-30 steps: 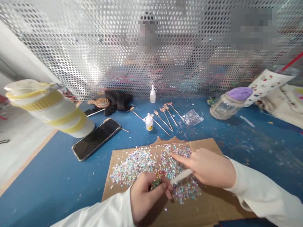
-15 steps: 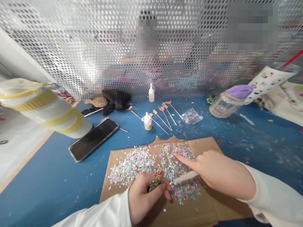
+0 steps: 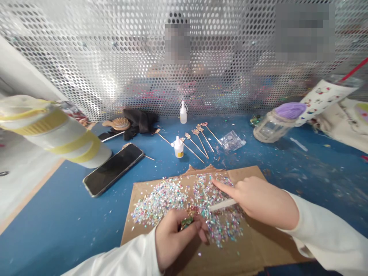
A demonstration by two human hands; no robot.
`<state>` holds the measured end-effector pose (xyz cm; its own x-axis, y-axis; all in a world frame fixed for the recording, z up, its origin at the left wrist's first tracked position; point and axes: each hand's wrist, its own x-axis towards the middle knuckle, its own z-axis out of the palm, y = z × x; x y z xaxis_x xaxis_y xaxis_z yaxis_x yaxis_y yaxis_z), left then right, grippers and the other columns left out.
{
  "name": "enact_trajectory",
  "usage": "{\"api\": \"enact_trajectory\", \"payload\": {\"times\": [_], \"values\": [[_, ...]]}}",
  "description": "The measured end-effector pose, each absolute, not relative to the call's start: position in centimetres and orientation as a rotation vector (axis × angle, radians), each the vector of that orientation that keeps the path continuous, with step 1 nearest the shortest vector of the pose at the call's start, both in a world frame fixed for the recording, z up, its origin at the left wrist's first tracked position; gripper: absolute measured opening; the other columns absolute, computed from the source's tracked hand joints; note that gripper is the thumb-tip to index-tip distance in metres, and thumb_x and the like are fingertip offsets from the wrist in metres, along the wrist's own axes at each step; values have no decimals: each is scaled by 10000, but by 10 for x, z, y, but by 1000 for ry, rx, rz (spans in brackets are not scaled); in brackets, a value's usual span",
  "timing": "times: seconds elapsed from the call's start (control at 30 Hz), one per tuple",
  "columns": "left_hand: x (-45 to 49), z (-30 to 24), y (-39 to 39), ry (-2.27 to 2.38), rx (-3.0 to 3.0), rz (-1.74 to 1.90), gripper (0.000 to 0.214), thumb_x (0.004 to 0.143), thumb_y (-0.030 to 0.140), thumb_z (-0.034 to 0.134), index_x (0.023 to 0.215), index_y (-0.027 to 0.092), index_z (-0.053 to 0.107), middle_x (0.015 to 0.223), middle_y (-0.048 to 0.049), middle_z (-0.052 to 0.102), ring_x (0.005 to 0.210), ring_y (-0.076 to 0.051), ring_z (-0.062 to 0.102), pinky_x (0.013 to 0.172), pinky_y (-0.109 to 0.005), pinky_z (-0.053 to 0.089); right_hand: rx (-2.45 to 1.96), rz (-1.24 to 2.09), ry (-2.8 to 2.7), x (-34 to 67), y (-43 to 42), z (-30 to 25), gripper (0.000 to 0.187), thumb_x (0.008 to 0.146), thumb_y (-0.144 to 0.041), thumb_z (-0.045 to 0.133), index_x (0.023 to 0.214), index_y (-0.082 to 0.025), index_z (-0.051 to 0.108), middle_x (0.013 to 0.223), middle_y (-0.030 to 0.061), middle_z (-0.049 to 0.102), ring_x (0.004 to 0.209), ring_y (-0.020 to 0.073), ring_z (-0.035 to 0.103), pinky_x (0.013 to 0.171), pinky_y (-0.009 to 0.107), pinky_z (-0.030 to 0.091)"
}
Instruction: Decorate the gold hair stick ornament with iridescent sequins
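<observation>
A sheet of brown cardboard [image 3: 247,253] carries two spreads of small shiny gems, one on the left [image 3: 162,199] and one on the right [image 3: 207,191]. My left hand [image 3: 178,234] is curled over the near part of the gems. Its fingers are closed round a small ornament with green and reddish sparkle [image 3: 186,222], partly hidden by them. In my right hand [image 3: 253,197] a thin white stick [image 3: 222,204] is gripped, its tip pointing left over the gems. The right index finger is stretched out, its tip at the right spread.
Two small white bottles [image 3: 178,147] and several gold hairpin-like sticks [image 3: 198,145] lie beyond the cardboard, with a clear plastic bag [image 3: 232,140]. On the left are a phone [image 3: 115,168], a yellow-and-white tumbler [image 3: 57,130] and a hairbrush [image 3: 120,123]; at right, a jar [image 3: 273,124] and cup [image 3: 324,97].
My right hand has moved slightly left and away from me, and the white stick has moved up with it over the gems. My left hand stays nearly still with the ornament.
</observation>
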<state>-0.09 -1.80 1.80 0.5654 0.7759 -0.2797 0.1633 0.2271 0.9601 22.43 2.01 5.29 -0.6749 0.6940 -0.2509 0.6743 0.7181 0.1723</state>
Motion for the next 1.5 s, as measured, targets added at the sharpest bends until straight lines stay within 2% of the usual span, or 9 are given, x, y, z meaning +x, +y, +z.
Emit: {"api": "enact_trajectory", "payload": {"times": [0.17, 0.37, 0.57, 0.8, 0.97, 1.17, 1.5], "values": [[0, 20, -16, 923, 1270, 495, 264, 845, 256, 453, 777, 98, 654, 692, -66, 696, 688, -146, 636, 697, -233, 463, 1064, 121, 2662, 228, 25, 47, 740, 598, 15, 483, 1306, -170, 372, 558, -12, 562, 460, 136, 498, 450, 292, 49], [-2, 16, -17, 923, 1296, 513, 253, 846, 244, 452, 787, 100, 652, 687, -59, 692, 693, -142, 634, 709, -228, 453, 1049, 65, 2674, 236, 27, 51, 672, 629, -10, 474, 1269, -208, 418, 604, -2, 576, 481, 131, 497, 455, 283, 73], [-2, 17, -17, 937, 1287, 504, 256, 844, 240, 452, 784, 97, 656, 697, -63, 693, 703, -144, 631, 716, -228, 446, 1052, 83, 2630, 234, 30, 46, 756, 650, -13, 471, 1357, -205, 283, 601, -1, 565, 480, 132, 486, 459, 286, 65], [-2, 16, -16, 934, 1274, 501, 261, 843, 257, 454, 801, 105, 662, 695, -61, 691, 712, -155, 635, 731, -248, 449, 997, 1, 2647, 229, 23, 50, 809, 640, -33, 491, 1364, -295, 242, 610, -14, 579, 473, 134, 496, 452, 274, 55], [-2, 16, -17, 940, 1282, 489, 260, 843, 257, 455, 781, 107, 657, 697, -56, 695, 701, -147, 632, 712, -235, 446, 1106, 55, 2599, 234, 32, 53, 760, 636, 1, 437, 1353, -214, 304, 601, 3, 574, 484, 135, 491, 448, 274, 72], [-2, 16, -16, 956, 1264, 476, 252, 843, 251, 457, 802, 103, 657, 703, -56, 701, 696, -142, 631, 696, -221, 440, 1071, 41, 2580, 236, 33, 57, 805, 617, 2, 447, 1334, -338, 314, 579, -21, 567, 455, 121, 468, 440, 266, 58], [-2, 18, -15, 949, 1277, 476, 256, 844, 253, 454, 782, 102, 651, 704, -60, 699, 701, -144, 631, 708, -223, 445, 1003, -16, 2615, 233, 20, 61, 816, 615, -3, 511, 1331, -342, 314, 593, -15, 579, 474, 141, 506, 450, 279, 41]]}}
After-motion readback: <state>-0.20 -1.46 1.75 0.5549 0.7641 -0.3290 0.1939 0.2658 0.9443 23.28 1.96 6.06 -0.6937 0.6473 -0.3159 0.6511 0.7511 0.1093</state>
